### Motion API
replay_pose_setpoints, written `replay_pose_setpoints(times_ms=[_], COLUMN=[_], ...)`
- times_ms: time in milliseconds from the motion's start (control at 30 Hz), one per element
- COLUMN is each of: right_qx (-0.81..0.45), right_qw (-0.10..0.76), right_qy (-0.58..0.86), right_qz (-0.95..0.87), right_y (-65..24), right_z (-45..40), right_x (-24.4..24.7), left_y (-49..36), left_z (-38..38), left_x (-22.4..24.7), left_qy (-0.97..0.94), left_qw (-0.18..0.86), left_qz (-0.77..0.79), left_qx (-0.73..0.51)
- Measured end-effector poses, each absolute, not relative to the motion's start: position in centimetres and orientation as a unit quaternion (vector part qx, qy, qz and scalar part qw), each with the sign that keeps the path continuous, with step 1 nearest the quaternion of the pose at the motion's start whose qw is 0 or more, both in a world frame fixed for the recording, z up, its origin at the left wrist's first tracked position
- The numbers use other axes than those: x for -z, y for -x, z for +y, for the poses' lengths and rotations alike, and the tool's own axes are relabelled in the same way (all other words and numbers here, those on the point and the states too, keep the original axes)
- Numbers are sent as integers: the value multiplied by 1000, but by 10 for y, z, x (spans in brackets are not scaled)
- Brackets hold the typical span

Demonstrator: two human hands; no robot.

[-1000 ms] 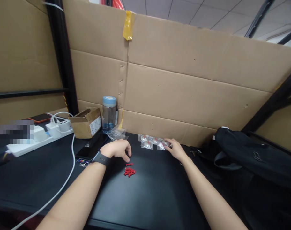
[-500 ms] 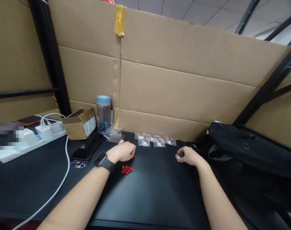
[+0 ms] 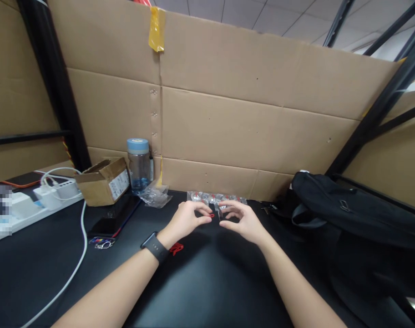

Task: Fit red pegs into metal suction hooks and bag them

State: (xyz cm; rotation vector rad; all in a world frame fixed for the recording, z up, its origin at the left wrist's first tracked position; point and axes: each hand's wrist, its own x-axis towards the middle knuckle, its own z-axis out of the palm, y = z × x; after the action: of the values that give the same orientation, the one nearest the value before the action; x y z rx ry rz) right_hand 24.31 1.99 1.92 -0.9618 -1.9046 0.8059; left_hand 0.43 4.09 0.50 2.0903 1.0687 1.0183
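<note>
My left hand [image 3: 189, 221], with a dark watch [image 3: 154, 246] on its wrist, pinches a small red looped piece [image 3: 212, 215] between thumb and fingers. Facing it, my right hand [image 3: 244, 222] grips a small round silvery disc [image 3: 220, 213] on edge. Both hands are raised over the black table, fingertips close together, with a narrow gap between the two things. Beside the left wrist lies a small pile of red pieces [image 3: 176, 248], partly covered by the arm. Behind the hands are several clear packets [image 3: 198, 197] of round silvery things with red bits.
Along the left stand a power strip [image 3: 26, 217] with a white cable [image 3: 80, 255], an open cardboard box [image 3: 100, 184], a dark phone [image 3: 114, 217] and a blue-lidded bottle [image 3: 138, 166]. Crumpled clear plastic [image 3: 155, 197] lies beside the bottle. A black backpack [image 3: 330, 209] fills the right side.
My hands have come together from the two sides, the left lifting a red piece and the right carrying the disc leftward. The view has shifted slightly to the right.
</note>
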Motion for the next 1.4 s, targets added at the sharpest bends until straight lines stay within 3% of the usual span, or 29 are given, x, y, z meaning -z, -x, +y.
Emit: replay_pose_setpoints(times_ms=[133,867,1033,1400], right_qx=[-352,-374,-407,-232], right_qw=[462,510,481,399], right_qy=[360,372,364,388], right_qz=[-730,-679,-686,-798], right_y=[-224,-209,-214,-220], right_z=[17,15,20,18], right_x=[-9,2,2,-7], left_y=[-5,-17,-17,-13], left_z=[40,20,17,20], left_x=[-5,-9,-12,-10], left_qy=[-775,-805,-806,-833], left_qw=[279,33,6,-18], left_qz=[396,431,419,395], left_qx=[-405,-407,-418,-388])
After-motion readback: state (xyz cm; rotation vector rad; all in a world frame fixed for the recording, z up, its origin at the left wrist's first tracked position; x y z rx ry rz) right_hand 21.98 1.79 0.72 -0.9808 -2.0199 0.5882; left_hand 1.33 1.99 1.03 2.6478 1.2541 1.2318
